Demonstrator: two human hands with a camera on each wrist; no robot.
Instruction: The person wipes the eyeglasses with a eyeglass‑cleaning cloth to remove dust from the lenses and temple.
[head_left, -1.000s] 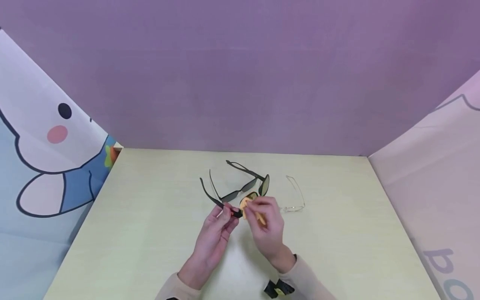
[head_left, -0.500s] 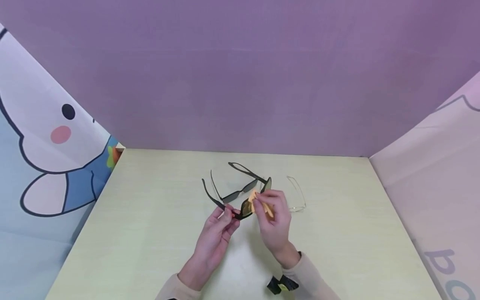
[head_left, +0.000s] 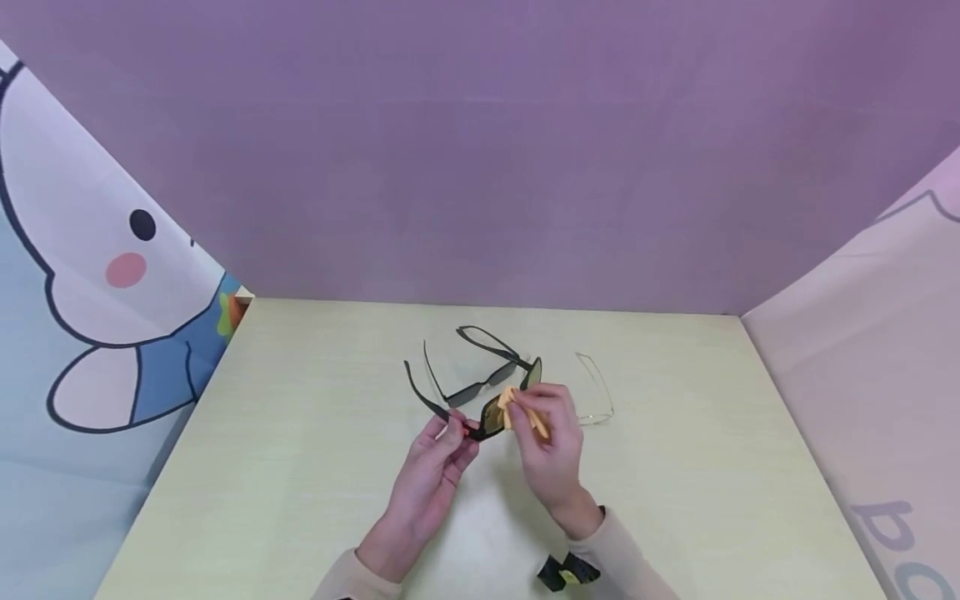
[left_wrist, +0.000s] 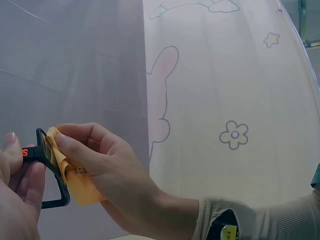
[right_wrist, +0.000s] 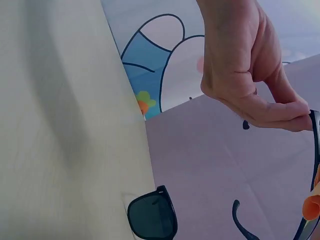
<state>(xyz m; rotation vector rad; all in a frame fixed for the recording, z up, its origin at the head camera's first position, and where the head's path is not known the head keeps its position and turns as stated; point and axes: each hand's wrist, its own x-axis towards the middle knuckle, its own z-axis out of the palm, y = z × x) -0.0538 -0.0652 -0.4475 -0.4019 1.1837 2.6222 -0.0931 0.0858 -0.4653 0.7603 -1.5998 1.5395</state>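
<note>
- Sunglasses (head_left: 491, 414): black frame, yellow-brown tinted lenses; held aloft, frame roughly upright in left wrist view.
- Both arms (head_left: 430, 406) unfolded, pointing away from the person and leftward; orange-red lettering (left_wrist: 24, 152) near one hinge.
- Gripped at that hinge end between thumb and fingers of left hand (head_left: 431, 475).
- Farther lens (head_left: 532, 372) partly visible beyond right hand (head_left: 553, 446); bridge hidden behind same.
- Cloth (left_wrist: 82, 186): orange-yellow, creased and folded; dark print, too small to read.
- Pinched in right hand, against nearer lens, part-covering it; loose end hanging below fingertips; rolled edge visible in right wrist view.
</note>
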